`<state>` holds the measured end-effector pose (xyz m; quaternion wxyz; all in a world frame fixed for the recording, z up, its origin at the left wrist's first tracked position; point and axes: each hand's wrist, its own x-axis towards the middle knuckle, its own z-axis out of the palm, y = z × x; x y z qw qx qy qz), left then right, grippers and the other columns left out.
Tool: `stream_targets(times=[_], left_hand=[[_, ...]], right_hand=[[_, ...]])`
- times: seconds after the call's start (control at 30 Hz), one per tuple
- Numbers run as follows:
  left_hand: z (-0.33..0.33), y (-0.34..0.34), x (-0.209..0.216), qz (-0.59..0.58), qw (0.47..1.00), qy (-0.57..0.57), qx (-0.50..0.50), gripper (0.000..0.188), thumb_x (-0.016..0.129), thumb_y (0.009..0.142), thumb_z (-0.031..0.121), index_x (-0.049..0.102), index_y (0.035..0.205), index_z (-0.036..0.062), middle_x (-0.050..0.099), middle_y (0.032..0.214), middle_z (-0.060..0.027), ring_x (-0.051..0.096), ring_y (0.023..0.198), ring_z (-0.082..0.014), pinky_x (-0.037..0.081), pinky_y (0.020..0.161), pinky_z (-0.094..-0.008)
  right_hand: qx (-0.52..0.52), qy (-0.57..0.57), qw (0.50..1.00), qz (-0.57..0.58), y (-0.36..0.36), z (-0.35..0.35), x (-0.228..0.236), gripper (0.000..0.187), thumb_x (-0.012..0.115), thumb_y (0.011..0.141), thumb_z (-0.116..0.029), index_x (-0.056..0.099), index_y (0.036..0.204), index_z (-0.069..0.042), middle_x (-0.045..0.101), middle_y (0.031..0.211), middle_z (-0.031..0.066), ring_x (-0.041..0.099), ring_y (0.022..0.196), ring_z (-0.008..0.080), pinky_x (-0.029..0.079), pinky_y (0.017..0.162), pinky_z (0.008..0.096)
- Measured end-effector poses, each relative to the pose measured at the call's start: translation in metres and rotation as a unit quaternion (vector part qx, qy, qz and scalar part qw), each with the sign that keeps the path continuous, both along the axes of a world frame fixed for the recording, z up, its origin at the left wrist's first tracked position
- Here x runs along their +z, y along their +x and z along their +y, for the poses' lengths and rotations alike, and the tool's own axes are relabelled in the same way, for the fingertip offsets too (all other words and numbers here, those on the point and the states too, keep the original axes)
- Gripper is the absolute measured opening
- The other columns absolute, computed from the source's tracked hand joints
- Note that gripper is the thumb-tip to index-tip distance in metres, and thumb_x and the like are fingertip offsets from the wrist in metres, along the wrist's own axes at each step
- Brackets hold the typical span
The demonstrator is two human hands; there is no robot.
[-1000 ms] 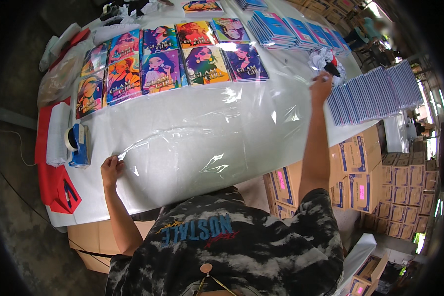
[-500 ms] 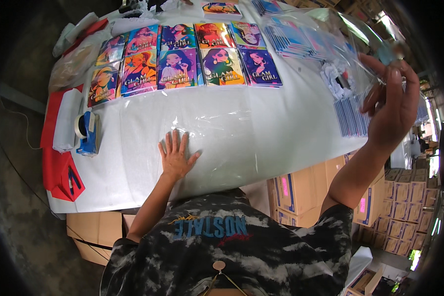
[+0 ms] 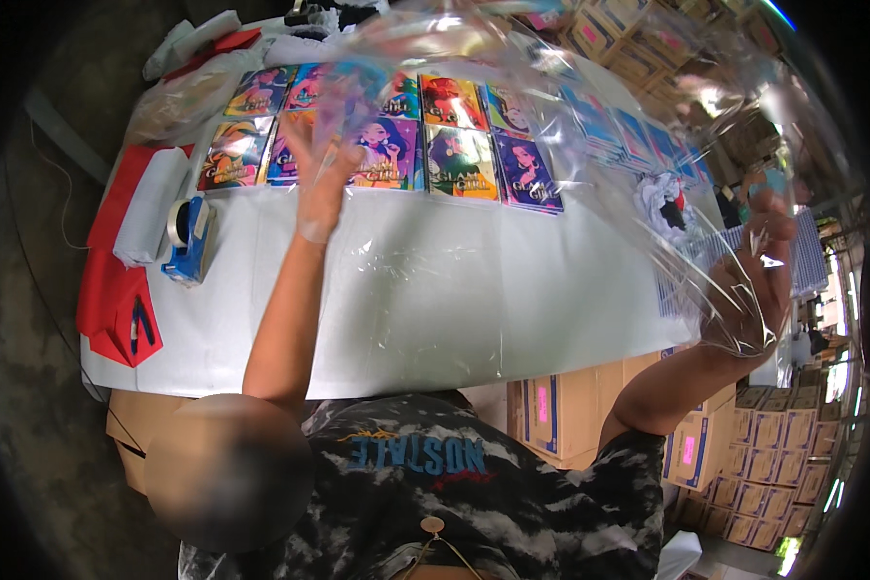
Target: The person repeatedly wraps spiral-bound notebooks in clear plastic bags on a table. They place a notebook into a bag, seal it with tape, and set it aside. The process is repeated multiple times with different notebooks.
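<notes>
A large sheet of clear plastic film [image 3: 425,261] is lifted in the air and billows across the table. At the right my right hand [image 3: 766,256] is raised, closed on an edge of the film, which partly veils it. My left hand [image 3: 325,184] reaches over the front row of glossy illustrated booklets [image 3: 462,159]. Its fingers look spread, though motion and film blur the tips. The booklets lie in two rows toward the far side, each cover showing a colourful drawn figure.
A blue tape dispenser [image 3: 193,242] stands at the left near a white roll [image 3: 155,203] and a red holder [image 3: 116,324] with pens. Bluish booklet stacks [image 3: 604,130] lie far right, near crumpled white material [image 3: 660,201]. Cardboard boxes [image 3: 575,411] stand beyond the table's near edge.
My left hand has left the table near the front edge and moved up over the booklets. The film has risen and spread through the air, while my right hand has shifted lower.
</notes>
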<state>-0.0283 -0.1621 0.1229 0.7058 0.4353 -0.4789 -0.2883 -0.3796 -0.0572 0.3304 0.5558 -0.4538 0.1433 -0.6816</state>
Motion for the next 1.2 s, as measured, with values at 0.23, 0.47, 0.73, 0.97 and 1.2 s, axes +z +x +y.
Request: stream_targets(times=[0.23, 0.47, 0.73, 0.97, 1.2], left_hand=[[0.008, 0.049, 0.029, 0.134, 0.976, -0.094, -0.141, 0.032, 0.063, 0.085, 0.028, 0.058, 0.102, 0.0016, 0.051, 0.118, -0.0120, 0.056, 0.103, -0.0197, 0.043, 0.088, -0.0324], [0.017, 0.127, -0.013, 0.011, 0.970, 0.241, -0.009, 0.030, 0.062, 0.084, 0.035, 0.062, 0.080, 0.0048, 0.049, 0.056, 0.0031, 0.050, 0.049, -0.0085, 0.039, 0.045, -0.0239], [0.024, 0.147, -0.118, -0.354, 0.808, 0.410, 0.233, 0.045, 0.060, 0.078, 0.051, 0.068, 0.086, 0.0077, 0.067, 0.082, -0.0164, 0.063, 0.083, -0.0343, 0.048, 0.073, -0.0414], [0.056, 0.111, -0.133, -0.475, 0.741, 0.268, 0.391, 0.050, 0.064, 0.078, 0.043, 0.055, 0.113, 0.0095, 0.055, 0.121, -0.0154, 0.051, 0.111, -0.0330, 0.042, 0.088, -0.0430], [0.146, -0.005, -0.121, -0.609, 0.757, 0.228, -0.068, 0.086, 0.057, 0.078, 0.059, 0.024, 0.143, 0.0148, 0.013, 0.149, -0.0182, 0.005, 0.138, -0.0393, 0.008, 0.108, -0.0561]], right_hand=[[0.094, 0.196, 0.973, -0.074, -0.017, -0.023, -0.041, 0.043, 0.047, 0.092, -0.010, 0.035, 0.133, -0.003, 0.053, 0.116, 0.0141, 0.038, 0.044, 0.0049, 0.033, 0.037, 0.0159], [-0.287, 0.170, 0.886, 0.321, -0.006, -0.101, -0.152, 0.011, 0.050, 0.092, -0.014, 0.050, 0.099, -0.007, 0.062, 0.070, 0.0093, 0.047, 0.045, 0.0076, 0.033, 0.037, 0.0207], [-0.346, 0.147, 0.731, 0.569, 0.031, -0.121, -0.327, 0.015, 0.049, 0.093, -0.018, 0.053, 0.101, -0.006, 0.052, 0.056, 0.0064, 0.053, 0.050, 0.0159, 0.042, 0.052, 0.0318], [-0.344, 0.103, 0.715, 0.599, 0.029, -0.115, -0.378, 0.015, 0.051, 0.092, -0.017, 0.053, 0.103, -0.006, 0.054, 0.059, 0.0090, 0.055, 0.053, 0.0202, 0.044, 0.053, 0.0332], [-0.270, 0.096, 0.751, 0.595, 0.029, -0.131, -0.360, 0.026, 0.057, 0.089, -0.018, 0.049, 0.112, -0.009, 0.062, 0.075, 0.0163, 0.062, 0.068, 0.0333, 0.046, 0.061, 0.0417]])
